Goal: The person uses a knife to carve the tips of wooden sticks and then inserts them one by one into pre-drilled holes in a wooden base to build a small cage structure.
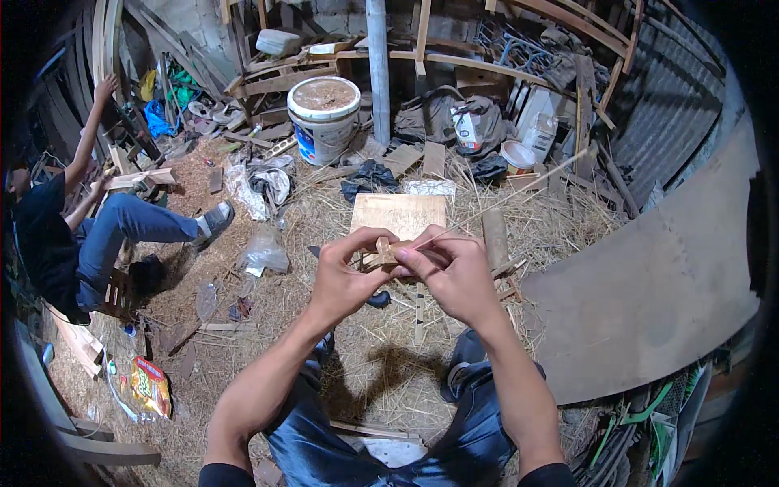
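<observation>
In front of me, above the straw-strewn floor, my two hands meet around a small light-brown piece (385, 250), perhaps wood. My left hand (347, 272) pinches it between thumb and fingers. My right hand (461, 277) is closed against its other side, thumb bent inward. From beside the right fingers a long thin pale strand (519, 191), like a straw or reed stalk, slants up to the far right. Fingers partly cover the piece, so its full shape is hidden. Just beyond the hands lies a pale wooden board (398, 209).
A lidless white bucket (324, 122) with brown contents stands beside a grey post (378, 73). A large bent sheet (649, 284) fills the right. At left, another person (114, 235) sits beside timber. A yellow-red packet (151, 388) lies lower left.
</observation>
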### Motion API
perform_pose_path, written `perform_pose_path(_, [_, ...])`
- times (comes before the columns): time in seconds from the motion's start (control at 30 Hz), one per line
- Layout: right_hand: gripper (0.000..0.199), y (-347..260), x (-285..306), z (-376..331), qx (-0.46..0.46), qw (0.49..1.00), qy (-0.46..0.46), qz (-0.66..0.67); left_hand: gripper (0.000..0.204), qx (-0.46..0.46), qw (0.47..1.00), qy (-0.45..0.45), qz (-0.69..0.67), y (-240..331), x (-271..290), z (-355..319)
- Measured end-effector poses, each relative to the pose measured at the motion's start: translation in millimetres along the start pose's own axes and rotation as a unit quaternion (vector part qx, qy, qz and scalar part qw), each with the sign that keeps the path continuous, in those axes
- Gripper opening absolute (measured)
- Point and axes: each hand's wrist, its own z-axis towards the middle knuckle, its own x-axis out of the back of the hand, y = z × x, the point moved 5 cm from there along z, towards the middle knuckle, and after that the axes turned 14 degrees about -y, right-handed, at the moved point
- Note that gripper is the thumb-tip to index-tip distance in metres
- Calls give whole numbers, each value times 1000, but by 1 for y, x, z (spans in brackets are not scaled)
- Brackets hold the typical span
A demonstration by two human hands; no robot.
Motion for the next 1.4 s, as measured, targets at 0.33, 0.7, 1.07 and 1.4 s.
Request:
perform_pose_path(0.33, [12,-10,27,-1,-1,993,110,31,38,62,997,25,-27,5,2,3])
perform_pose_path(0.7, [16,-7,12,1,-14,997,71,-6,40,106,994,-20,-16,-1,1,1])
perform_pose_path(1.07, [18,-3,13,6,-69,995,71,-28,34,101,979,41,-174,-14,3,3])
perform_pose_path(1.4, [39,51,16,-7,-215,973,-58,-66,29,40,853,220,-471,-22,37,3])
